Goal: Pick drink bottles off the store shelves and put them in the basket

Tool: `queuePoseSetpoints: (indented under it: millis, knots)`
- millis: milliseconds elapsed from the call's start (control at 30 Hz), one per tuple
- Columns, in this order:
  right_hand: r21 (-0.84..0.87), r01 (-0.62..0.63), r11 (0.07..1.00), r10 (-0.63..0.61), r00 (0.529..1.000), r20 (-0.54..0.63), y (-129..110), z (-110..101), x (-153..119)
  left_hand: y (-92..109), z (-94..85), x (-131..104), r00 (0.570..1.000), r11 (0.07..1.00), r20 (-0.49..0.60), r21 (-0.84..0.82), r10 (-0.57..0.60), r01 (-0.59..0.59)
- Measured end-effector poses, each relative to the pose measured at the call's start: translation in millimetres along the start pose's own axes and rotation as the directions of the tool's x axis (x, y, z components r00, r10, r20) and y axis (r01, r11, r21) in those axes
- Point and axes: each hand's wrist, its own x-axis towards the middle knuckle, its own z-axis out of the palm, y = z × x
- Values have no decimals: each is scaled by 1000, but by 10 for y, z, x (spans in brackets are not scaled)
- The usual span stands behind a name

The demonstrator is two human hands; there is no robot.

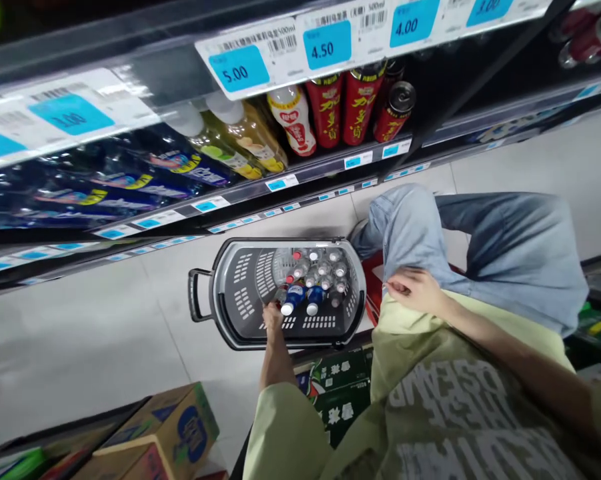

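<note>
A dark grey shopping basket (245, 333) with a black handle stands on the floor. Inside it several clear bottles (324, 268) and blue-labelled bottles (295, 297) with white caps are grouped toward the right side. Reaching over the basket's near rim, my left hand (273, 316) has its fingers closed round what looks like a clear bottle (281, 293), mostly hidden beside the blue-labelled ones. My right hand (414, 291) rests on my lap at the shirt hem, its fingers curled in, and nothing shows in it.
Shelves with price labels (327, 45) cross the top, holding red cans (363, 107), yellow drinks (255, 133) and dark blue-labelled bottles (125, 180). Green cartons (341, 400) lie beneath the basket's near side. A cardboard box (173, 427) stands lower left. My bent legs (520, 253) are at right.
</note>
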Motion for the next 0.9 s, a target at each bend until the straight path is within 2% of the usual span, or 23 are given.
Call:
queuePoseSetpoints:
  millis: [100, 233, 467, 733, 900]
  knots:
    - [-33, 51, 998, -52, 998, -23, -40, 13, 37, 5, 67, 58, 1000, 1000, 18, -1, -23, 23]
    - [-75, 42, 996, -41, 999, 11, -92, 36, 76, 2, 116, 116, 998, 1000, 55, -16, -13, 14]
    - [-31, 14, 999, -13, 999, 49, -102, 54, 88, -20, 45, 34, 994, 999, 96, -32, 44, -41]
    - [59, 72, 996, -72, 997, -2, -64, 78, 72, 167, -126, -310, 995, 994, 72, 90, -70, 63]
    - [133, 70, 989, -70, 998, -9, 27, 83, 25, 421, -254, -765, 989, 972, 27, 188, -148, 141]
